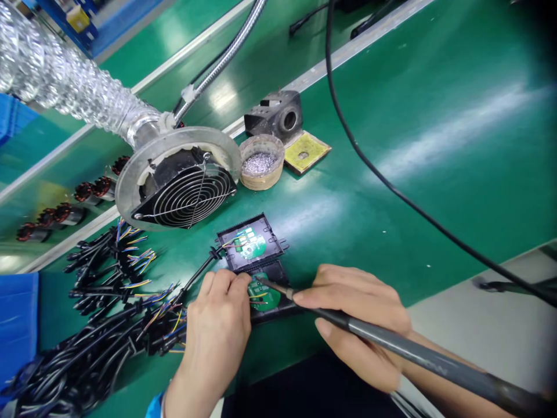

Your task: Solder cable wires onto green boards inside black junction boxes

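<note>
Lower right, right hand (359,299) has soldering iron (435,357) in its grip, near lower-centre circuit board (272,297); left hand (217,322): grip hidden, cannot tell

One left hand (217,325), one right hand (368,299), that's two, both bare, and just one dark grey pen-shaped soldering iron (418,353)! Two green circuit boards (270,293), two black plastic trays (270,245). One round tan bowl (262,180), one square yellow sponge (314,148), one black wire-grilled fan (187,200), one crinkled silver duct (78,96). Six copper-wound cylinders (104,188) showing; black cables (82,348), too tangled to count!
</note>
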A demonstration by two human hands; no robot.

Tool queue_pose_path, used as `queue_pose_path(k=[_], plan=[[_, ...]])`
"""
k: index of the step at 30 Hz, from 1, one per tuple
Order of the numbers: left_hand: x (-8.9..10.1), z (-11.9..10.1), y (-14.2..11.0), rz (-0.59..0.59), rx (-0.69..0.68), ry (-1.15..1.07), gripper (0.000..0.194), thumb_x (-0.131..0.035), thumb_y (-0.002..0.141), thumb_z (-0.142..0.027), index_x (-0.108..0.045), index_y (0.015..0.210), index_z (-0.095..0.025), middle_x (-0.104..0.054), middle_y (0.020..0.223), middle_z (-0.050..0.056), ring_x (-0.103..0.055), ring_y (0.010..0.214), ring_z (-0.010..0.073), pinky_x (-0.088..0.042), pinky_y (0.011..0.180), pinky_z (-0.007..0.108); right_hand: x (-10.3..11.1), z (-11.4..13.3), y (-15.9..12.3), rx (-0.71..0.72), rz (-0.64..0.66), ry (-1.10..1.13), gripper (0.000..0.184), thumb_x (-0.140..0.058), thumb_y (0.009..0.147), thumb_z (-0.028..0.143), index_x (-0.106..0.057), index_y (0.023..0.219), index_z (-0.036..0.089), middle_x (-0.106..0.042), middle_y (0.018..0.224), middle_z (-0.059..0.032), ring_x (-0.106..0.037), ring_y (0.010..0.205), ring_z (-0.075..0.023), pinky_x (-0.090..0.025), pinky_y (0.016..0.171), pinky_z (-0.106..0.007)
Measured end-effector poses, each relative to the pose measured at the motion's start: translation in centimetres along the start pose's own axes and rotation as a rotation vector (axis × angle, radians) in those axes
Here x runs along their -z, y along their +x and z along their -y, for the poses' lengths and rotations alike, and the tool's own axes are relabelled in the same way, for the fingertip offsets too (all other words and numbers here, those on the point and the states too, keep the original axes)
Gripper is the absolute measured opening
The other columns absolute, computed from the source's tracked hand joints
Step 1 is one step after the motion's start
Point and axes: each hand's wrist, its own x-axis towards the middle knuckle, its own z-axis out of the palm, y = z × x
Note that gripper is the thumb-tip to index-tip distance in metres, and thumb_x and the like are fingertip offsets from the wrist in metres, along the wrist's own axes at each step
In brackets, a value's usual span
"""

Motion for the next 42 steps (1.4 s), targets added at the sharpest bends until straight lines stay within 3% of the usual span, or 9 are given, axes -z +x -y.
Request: queue_pose_path(k=[10, 16, 21, 27, 34, 42], plan=[[0.3, -0.4, 0.2, 0.002, 0.024, 0.011, 0.016, -0.053, 0.092, -0.013, -0.067, 0.099, -0.019, -0.063, 0.082, 0.003, -0.059, 0.08, 0.0199, -0.053, 0.068, 0.03, 0.6, 0.3, -0.8, -0.011, 0.003, -0.032, 0.028, -0.049, 0.074, 0.009, -0.066, 0.096, 0.015, -0.057, 0.064, -0.0025, -0.053, 0.053, -0.0141, -0.042, 0.05, -0.03], [0.6, -0.5, 0.2, 0.052, 0.037, 0.019, 0.018, -0.052, 0.092, -0.011, -0.067, 0.095, -0.02, -0.064, 0.083, 0.004, -0.059, 0.081, 0.0196, -0.053, 0.071, 0.03, 1.5, 0.7, -0.9, -0.027, -0.071, -0.018, 0.04, -0.05, 0.072, 0.008, -0.065, 0.107, 0.019, -0.058, 0.071, -0.0032, -0.056, 0.058, -0.0159, -0.047, 0.051, -0.031], [0.8, -0.3, 0.3, 0.076, 0.049, -0.021, 0.019, -0.05, 0.092, -0.011, -0.067, 0.094, -0.02, -0.063, 0.084, 0.004, -0.058, 0.082, 0.0212, -0.051, 0.072, 0.033, 0.2, 0.2, -1.0, -0.013, -0.118, -0.066, 0.045, -0.052, 0.079, 0.004, -0.06, 0.121, 0.018, -0.061, 0.077, -0.0039, -0.056, 0.061, -0.0146, -0.05, 0.051, -0.028], [1.4, 0.4, 0.6, 0.141, 0.036, -0.261, 0.012, -0.055, 0.092, -0.023, -0.066, 0.095, -0.023, -0.061, 0.089, 0.003, -0.055, 0.084, 0.0197, -0.048, 0.076, 0.034, -1.7, -0.8, -1.0, 0.037, -0.028, -0.342, 0.031, -0.063, 0.08, 0.001, -0.064, 0.109, 0.014, -0.068, 0.088, -0.0082, -0.063, 0.073, -0.016, -0.057, 0.064, -0.029], [1.4, 0.6, 1.4, 0.17, 0.029, -0.266, 0.019, -0.052, 0.09, -0.016, -0.069, 0.094, -0.023, -0.06, 0.085, 0.002, -0.056, 0.083, 0.0184, -0.047, 0.074, 0.032, -1.6, -1.5, -1.4, 0.027, 0.004, -0.342, 0.039, -0.059, 0.083, -0.001, -0.06, 0.119, 0.016, -0.07, 0.108, -0.009, -0.068, 0.097, -0.0167, -0.061, 0.082, -0.027], [2.5, 0.6, 2.4, 0.309, 0.016, -0.221, 0.026, -0.057, 0.084, -0.007, -0.072, 0.095, -0.026, -0.06, 0.084, -0.001, -0.059, 0.079, 0.0165, -0.047, 0.071, 0.029, -1.3, -1.6, -0.9, 0.012, -0.01, -0.344, 0.039, -0.059, 0.084, 0.001, -0.059, 0.119, 0.019, -0.072, 0.105, -0.0071, -0.071, 0.091, -0.0192, -0.063, 0.078, -0.03]])
